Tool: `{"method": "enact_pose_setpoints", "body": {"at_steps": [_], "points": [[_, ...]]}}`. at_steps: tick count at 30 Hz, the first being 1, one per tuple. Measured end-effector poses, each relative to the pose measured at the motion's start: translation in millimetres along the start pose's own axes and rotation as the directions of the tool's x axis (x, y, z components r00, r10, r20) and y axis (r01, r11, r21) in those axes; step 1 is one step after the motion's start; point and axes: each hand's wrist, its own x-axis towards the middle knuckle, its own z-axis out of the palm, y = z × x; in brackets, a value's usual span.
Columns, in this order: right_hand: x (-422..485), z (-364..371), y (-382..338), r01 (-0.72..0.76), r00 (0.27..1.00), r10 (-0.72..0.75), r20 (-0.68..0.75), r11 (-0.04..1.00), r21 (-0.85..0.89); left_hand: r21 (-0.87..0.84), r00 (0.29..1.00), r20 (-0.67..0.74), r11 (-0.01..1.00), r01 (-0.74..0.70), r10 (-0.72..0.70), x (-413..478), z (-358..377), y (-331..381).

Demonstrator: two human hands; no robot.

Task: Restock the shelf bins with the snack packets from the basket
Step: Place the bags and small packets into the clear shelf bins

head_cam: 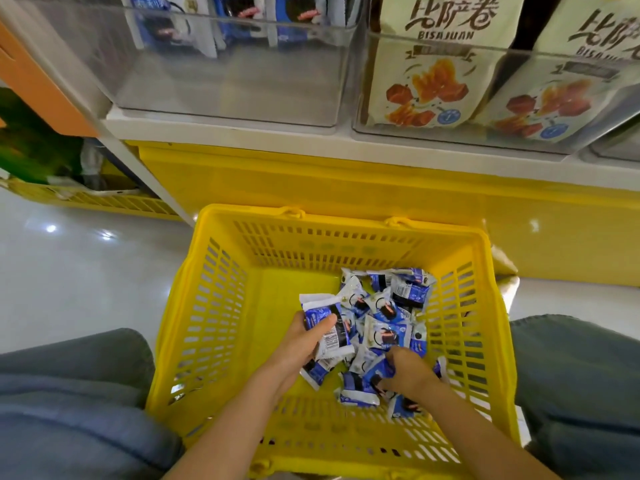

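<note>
Two bare arms reach down into a yellow basket (221,306). It sits on the shiny white floor (69,265), between two knees in blue jeans (69,393).

The left hand (301,344) is near the middle of the basket. Its fingers and thumb are curled round a bunch of packets (329,330), all blue and white. The thumb lies across the front of the top one.

The right hand (410,374) is on the right, down on the pile. Its fingers are bent in and pinch a blue packet (379,374) at the near side of the pile.

The pile of snack packets (384,306) lies in the right half of the basket. It runs from close to the near wall up toward the far right corner. They are small and look the same as the ones in the hands.

Past the basket is a yellow panel (311,181), and on top of it a white shelf (242,133).

Two see-through bins stand side by side on the shelf. The left bin (225,81) has blue and white packets (242,15) standing at its back. The right bin (381,98) holds big cream bags (426,74) with orange pictures and the word BISAJUAN.

Far off on the left, another yellow basket (86,199) sits on the floor.
</note>
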Motion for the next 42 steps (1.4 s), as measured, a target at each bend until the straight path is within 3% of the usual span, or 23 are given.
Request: {"method": "enact_pose_setpoints", "body": {"at_steps": [5, 11, 15, 21, 27, 31, 34, 37, 42], "points": [[-3.5, -8.2, -1.6, 0.016, 1.0, -0.016, 0.007, 0.995, -0.093, 0.026, 1.0, -0.019, 0.999, -0.023, 0.024, -1.6, 0.0, 0.9], [-15.6, -24.9, -3.0, 0.138, 0.969, -0.069, -0.239, 0.948, 0.286, 0.063, 0.996, -0.03, 0.995, -0.083, 0.085, -12.8, -6.1, 8.4], [-26.2, -42.6, -22.1, 0.224, 0.928, -0.036, -0.372, 0.851, 0.475, 0.026, 0.992, -0.023, 0.992, -0.124, 0.125, -23.4, -8.9, 21.2], [-64.5, -93.6, -51.1, 0.3, 0.948, -0.089, -0.307, 0.575, 0.761, -0.184, 0.973, 0.14, 0.97, -0.158, 0.185, -53.5, -16.5, 73.2], [-129.7, -163.7, -72.1, 0.49, 0.86, -0.203, -0.469, 0.589, 0.643, -0.25, 0.902, 0.14, 0.896, -0.367, 0.408, -94.6, -37.0, 137.7], [-165.0, -200.8, -97.3, 0.615, 0.766, -0.274, -0.581, 0.576, 0.539, -0.323, 0.86, 0.174, 0.853, -0.411, 0.48, -116.0, -57.3, 172.8], [-191.1, -226.3, -127.7, 0.712, 0.659, -0.321, -0.68, 0.557, 0.427, -0.285, 0.835, 0.178, 0.839, -0.463, 0.521, -125.5, -69.9, 193.1], [-210.0, -254.7, -166.5, 0.794, 0.524, -0.384, -0.76, 0.544, 0.272, -0.284, 0.812, 0.094, 0.798, -0.532, 0.575, -128.9, -84.4, 201.2], [-209.8, -310.0, -237.3, 0.827, 0.376, -0.376, -0.847, 0.548, 0.124, -0.22, 0.756, -0.016, 0.736, -0.641, 0.654, -136.2, -103.1, 205.4]]}}
